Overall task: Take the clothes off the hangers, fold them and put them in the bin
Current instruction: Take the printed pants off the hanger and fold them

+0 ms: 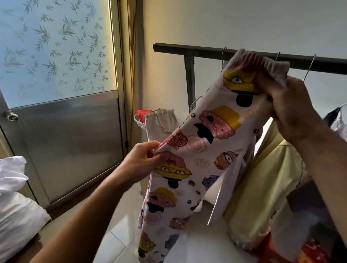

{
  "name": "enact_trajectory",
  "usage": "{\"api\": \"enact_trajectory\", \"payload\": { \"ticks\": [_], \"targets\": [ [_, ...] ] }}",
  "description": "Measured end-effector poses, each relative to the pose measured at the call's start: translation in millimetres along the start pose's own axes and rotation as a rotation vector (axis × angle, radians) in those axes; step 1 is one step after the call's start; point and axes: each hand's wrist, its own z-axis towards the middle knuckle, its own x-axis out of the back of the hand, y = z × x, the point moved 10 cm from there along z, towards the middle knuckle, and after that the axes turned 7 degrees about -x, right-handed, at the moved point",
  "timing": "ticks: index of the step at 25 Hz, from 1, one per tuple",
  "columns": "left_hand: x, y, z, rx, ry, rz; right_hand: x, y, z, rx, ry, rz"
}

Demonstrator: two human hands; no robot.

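Head view: the person holds printed trousers point(207, 138) up in front of a dark rail point(257, 56). The right hand point(290, 107) is closed on the ribbed waistband at the top, its grip full of cloth; the left hand point(145, 160) pinches one side edge lower down between thumb and fingers. The legs hang slack toward the tiled floor point(196, 255). The trousers seem free of any hanger, though wire hangers point(309, 68) on the rail sit close behind the waistband, so I cannot be sure. A yellow garment point(268, 180) hangs beside them. No bin is clearly in sight.

The step looks like the start of folding. To do it well, keep the waistband grip firm, draw the side edge across so the two legs lie flush, shake out creases, then double the length before lowering it.
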Motion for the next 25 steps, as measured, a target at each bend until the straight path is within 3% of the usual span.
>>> {"api": "enact_trajectory", "payload": {
  "ticks": [2, 4, 7, 18, 22, 25],
  "targets": [
    [7, 1, -1, -0.006, -0.045, -0.048, 1, 2, 7, -0.042, 0.043, 0.0],
    [4, 1, -8, -0.017, -0.108, -0.248, -2, 11, 15, -0.126, 0.04, 0.063],
    [6, 3, -22, 0.009, -0.032, -0.473, -21, 29, 20, -0.283, -0.048, 0.277],
    [51, 50, -46, -0.096, 0.181, -0.592, -129, 117, -49, -0.66, -0.517, 0.856],
    [59, 61, -41, -0.092, 0.187, -0.632, -154, 140, -85, -0.743, -0.614, 0.856],
    [60, 58, -39, -0.07, 0.1, -0.566, -175, 149, -116, -0.805, -0.834, 0.725]
  ]
}}
